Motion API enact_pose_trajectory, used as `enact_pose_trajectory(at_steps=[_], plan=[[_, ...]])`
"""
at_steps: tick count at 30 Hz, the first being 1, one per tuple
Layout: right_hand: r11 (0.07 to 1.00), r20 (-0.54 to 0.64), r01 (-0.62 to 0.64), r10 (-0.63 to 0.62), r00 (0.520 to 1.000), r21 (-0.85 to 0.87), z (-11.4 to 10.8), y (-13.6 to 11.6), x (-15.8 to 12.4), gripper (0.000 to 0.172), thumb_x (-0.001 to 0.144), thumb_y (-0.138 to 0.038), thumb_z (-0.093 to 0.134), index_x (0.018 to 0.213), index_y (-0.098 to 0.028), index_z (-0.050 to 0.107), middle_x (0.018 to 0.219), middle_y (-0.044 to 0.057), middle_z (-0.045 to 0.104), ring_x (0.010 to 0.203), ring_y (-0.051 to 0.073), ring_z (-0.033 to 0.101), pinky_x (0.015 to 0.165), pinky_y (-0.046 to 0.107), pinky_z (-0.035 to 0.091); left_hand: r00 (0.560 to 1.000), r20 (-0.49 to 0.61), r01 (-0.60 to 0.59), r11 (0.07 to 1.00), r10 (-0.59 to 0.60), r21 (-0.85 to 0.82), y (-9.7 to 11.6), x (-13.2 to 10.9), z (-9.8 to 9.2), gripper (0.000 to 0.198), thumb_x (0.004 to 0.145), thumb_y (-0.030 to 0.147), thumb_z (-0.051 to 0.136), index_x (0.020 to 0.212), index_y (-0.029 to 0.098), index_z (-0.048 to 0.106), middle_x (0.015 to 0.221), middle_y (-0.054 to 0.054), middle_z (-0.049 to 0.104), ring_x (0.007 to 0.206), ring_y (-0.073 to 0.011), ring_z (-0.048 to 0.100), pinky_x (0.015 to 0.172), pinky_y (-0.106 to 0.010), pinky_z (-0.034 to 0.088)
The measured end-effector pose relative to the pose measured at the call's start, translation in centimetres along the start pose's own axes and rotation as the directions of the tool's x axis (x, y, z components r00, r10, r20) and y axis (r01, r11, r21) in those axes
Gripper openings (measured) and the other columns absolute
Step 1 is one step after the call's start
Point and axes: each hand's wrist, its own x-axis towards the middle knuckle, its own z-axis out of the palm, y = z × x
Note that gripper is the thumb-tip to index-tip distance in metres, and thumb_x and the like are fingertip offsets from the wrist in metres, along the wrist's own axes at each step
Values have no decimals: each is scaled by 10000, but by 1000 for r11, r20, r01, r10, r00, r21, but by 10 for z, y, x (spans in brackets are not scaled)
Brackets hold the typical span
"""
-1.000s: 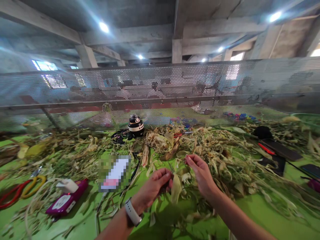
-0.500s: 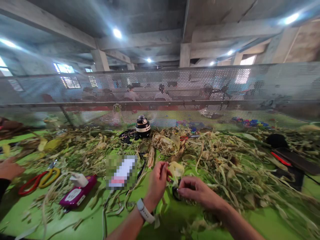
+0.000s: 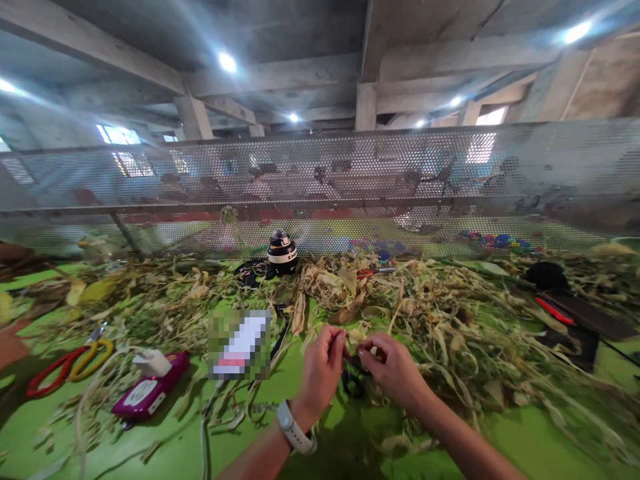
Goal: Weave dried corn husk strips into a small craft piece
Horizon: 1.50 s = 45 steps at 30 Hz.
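My left hand, with a white watch on its wrist, is closed in a pinch over the middle of the table. A pale yellow piece of husk shows at its fingertips, partly covered. Close by on the right, my right hand is also pinched, its fingertips pointing at the left hand's. What the right fingers hold is too small to make out. Just under the hands lie black scissors, partly hidden by the right hand.
Dried husks and leaf strips cover much of the green table. Left are a blurred phone, a purple power bank with a white plug, and red-yellow scissors. A black jar stands before a perforated screen. Another person's hand shows at far left.
My hands have come closer together, the right one moving slightly up and inward. The pale yellow husk piece, held up clearly before, is now mostly covered. The view has shifted slightly.
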Motion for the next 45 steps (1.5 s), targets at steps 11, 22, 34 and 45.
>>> enact_pose_trajectory(at_steps=[11,22,34,45], plan=[[998,33,-28,30,999,-54,-6,-1,2,149,750,-256,532,635,-177,583,623,-8,560,549,119,479,517,217,349,995,56,85,993,-80,-83,3,-2,-4,222,857,380,432,769,188,501,602,19,529,531,-117,464,542,-241,362],[932,18,167,-170,985,-322,-11,18,9,220,886,-251,457,822,-209,663,857,54,623,748,161,599,679,247,457,638,619,770,358,-459,-528,17,-4,-9,242,640,279,719,622,132,528,532,29,555,401,-17,393,378,-138,180],[944,-202,255,-297,933,-212,-12,14,6,159,868,-239,501,928,-228,648,870,47,565,765,155,586,693,259,487,609,687,786,191,-395,-587,21,-13,-12,227,661,235,745,783,161,569,741,-22,660,555,-60,581,408,-115,316],[972,-15,211,-213,977,-108,2,0,-9,145,828,-194,478,941,-188,569,872,50,622,703,152,586,663,269,467,749,365,564,243,-552,-789,13,-13,3,278,520,221,810,756,176,671,765,3,682,688,-114,594,645,-214,418]])
